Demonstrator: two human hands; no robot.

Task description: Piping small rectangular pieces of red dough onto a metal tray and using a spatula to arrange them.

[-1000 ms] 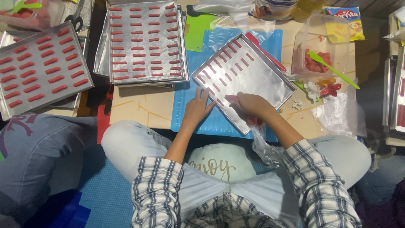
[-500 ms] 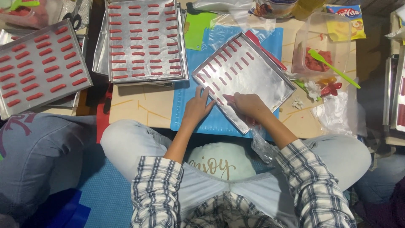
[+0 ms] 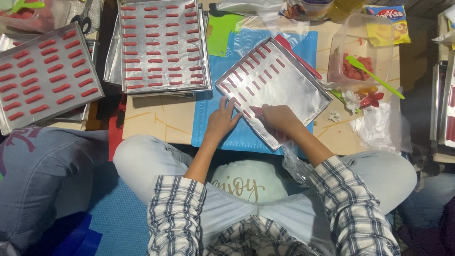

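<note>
A foil-lined metal tray (image 3: 289,90) lies tilted on a blue mat (image 3: 246,137), with two rows of short red dough strips (image 3: 251,61) along its upper left side. My left hand (image 3: 222,119) rests with fingers spread on the tray's near left edge. My right hand (image 3: 279,118) is closed around a clear piping bag (image 3: 296,163) with its reddish tip (image 3: 256,110) touching the foil near the lower row. The bag trails back toward my lap.
Two filled trays of red strips sit at the left (image 3: 45,76) and top middle (image 3: 163,45). A clear tub (image 3: 362,52) of red dough with a green spatula (image 3: 374,76) stands right. A green mat (image 3: 222,33), plastic wrap (image 3: 384,128) and more trays (image 3: 443,104) lie around.
My right hand has shifted slightly along the lower row of strips with the piping tip on the foil. The left hand stays on the tray's edge.
</note>
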